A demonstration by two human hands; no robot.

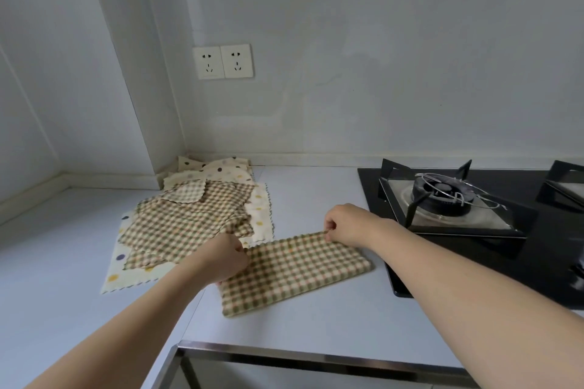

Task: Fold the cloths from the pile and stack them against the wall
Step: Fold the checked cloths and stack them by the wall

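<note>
Gingham fills the middle of my view: a checked cloth (294, 271), folded into a long band, lies flat on the pale counter (57, 287) at lower centre, running from lower left up toward the right. I see my left hand (226, 257) at the band's upper-left end, fingers curled and pinching that corner of the fabric. My right hand (346, 224) sits at the upper-right part of the band, thumb and fingertips pinching its far edge. Both forearms reach in from the bottom corners of the frame. Left of centre, just beside the band and touching my left hand's side of it, I see the pile (189, 218) of loose cloths, checked ones on top of cream ones with coloured dots, spread unevenly. Behind that pile, in the corner against the wall (379, 73), sit more dotted cloths (218, 169); I cannot tell whether they are folded. A gas hob (458, 199) occupies the right side, well apart from the pile. Two sockets (222, 61) sit on the wall above, and a metal sink rim (316, 357) crosses the bottom edge.
</note>
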